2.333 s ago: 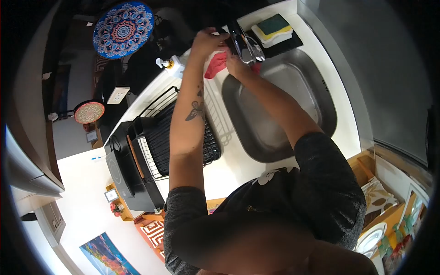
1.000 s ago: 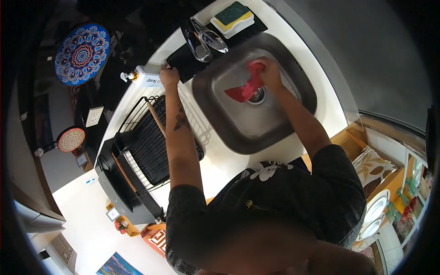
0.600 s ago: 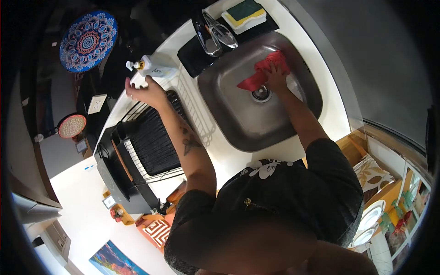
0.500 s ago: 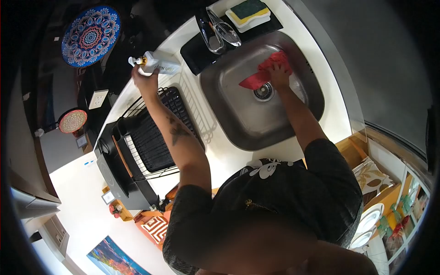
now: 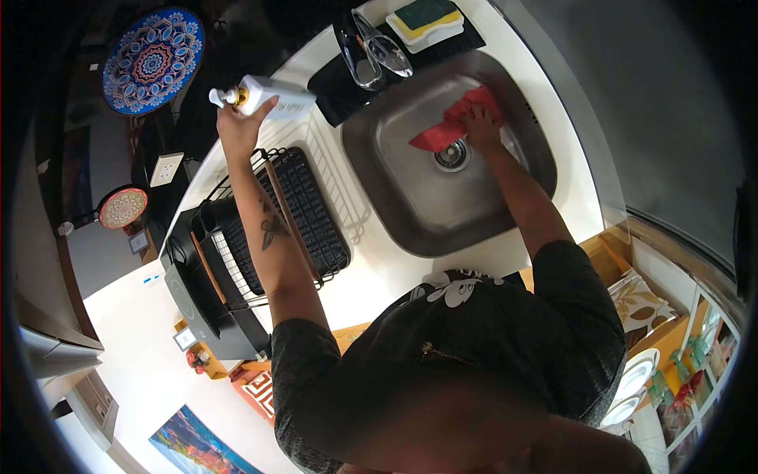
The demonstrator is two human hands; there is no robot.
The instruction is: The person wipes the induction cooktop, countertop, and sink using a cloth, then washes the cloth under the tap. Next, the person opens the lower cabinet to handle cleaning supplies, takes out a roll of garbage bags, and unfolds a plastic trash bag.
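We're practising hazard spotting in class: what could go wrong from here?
The bottle could slip or tip, as the left hand has it near the pump. Drawn towards the body, it might knock the rack close by. The red cloth, under the right hand in the sink, might slide over the drain beside it.

soap bottle (image 5: 278, 99): white, squarish, gold-collared pump, lettered side showing, being gripped near the pump by the left hand (image 5: 243, 126) | red cloth (image 5: 436, 138): lying crumpled in the metal sink (image 5: 446, 207) beside the drain (image 5: 452, 158), pointed end spreading out, right hand (image 5: 482, 130) resting on it
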